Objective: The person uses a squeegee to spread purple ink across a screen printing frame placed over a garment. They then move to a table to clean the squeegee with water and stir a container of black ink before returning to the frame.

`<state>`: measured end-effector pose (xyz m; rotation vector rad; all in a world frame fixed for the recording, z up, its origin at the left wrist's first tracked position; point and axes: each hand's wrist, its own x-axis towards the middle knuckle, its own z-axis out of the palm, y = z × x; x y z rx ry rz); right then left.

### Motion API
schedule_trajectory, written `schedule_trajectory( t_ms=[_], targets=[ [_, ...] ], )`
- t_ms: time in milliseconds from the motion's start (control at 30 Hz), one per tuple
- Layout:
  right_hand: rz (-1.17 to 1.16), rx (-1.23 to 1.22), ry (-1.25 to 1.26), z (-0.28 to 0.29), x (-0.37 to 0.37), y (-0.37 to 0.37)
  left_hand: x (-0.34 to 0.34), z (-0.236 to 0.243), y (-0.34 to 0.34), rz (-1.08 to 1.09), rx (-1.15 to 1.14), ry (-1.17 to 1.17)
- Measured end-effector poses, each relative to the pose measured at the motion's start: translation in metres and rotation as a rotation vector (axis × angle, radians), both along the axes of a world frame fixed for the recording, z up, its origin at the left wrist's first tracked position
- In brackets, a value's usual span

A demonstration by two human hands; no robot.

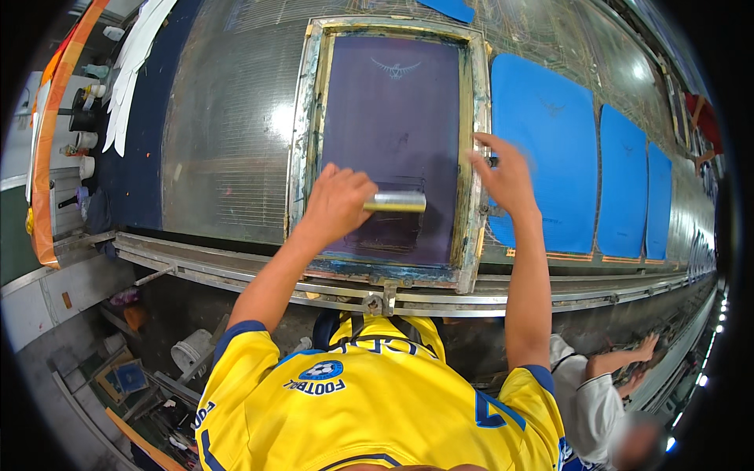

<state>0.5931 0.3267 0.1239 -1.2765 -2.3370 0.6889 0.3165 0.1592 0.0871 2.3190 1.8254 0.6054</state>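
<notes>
My left hand is closed on a short metal squeegee, which lies across the lower part of a purple mesh screen with a small pale bird-shaped design near its top and a darker patch under the squeegee. The screen is set in a worn, ink-stained metal frame. My right hand is at the frame's right side, fingers apart and slightly blurred, fingertips at the edge; whether they touch it I cannot tell.
Several blue panels lie on the long table to the right. A metal rail runs along the near edge. White strips lie at the far left. A bucket stands below. A co-worker is at the lower right.
</notes>
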Motion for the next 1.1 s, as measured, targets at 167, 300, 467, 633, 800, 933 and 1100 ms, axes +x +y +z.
schedule_trajectory(
  t_ms=[167, 300, 467, 633, 800, 933, 1100],
  targets=[
    [0.364, -0.087, -0.146, 0.0, -0.063, -0.034, -0.011, 0.001, 0.048, -0.009, -0.056, 0.021],
    [0.315, 0.1, -0.245, -0.042, -0.071, -0.051, -0.007, -0.018, 0.04, -0.01, 0.026, -0.009],
    [0.388, 0.092, -0.1, -0.046, -0.047, -0.122, 0.018, -0.026, -0.041, 0.006, -0.026, -0.025],
    [0.366, 0.15, -0.15, -0.045, -0.077, -0.062, -0.018, -0.017, 0.032, -0.033, -0.017, 0.048],
    [0.365, 0.205, -0.137, -0.064, -0.071, -0.077, -0.01, -0.035, 0.009, -0.018, -0.042, -0.009],
    [0.43, 0.084, -0.085, -0.053, -0.054, -0.117, 0.002, -0.028, -0.028, -0.04, -0.082, -0.032],
    [0.381, 0.166, -0.162, -0.048, -0.078, -0.057, -0.018, -0.022, 0.03, -0.03, -0.033, 0.013]
  ],
)
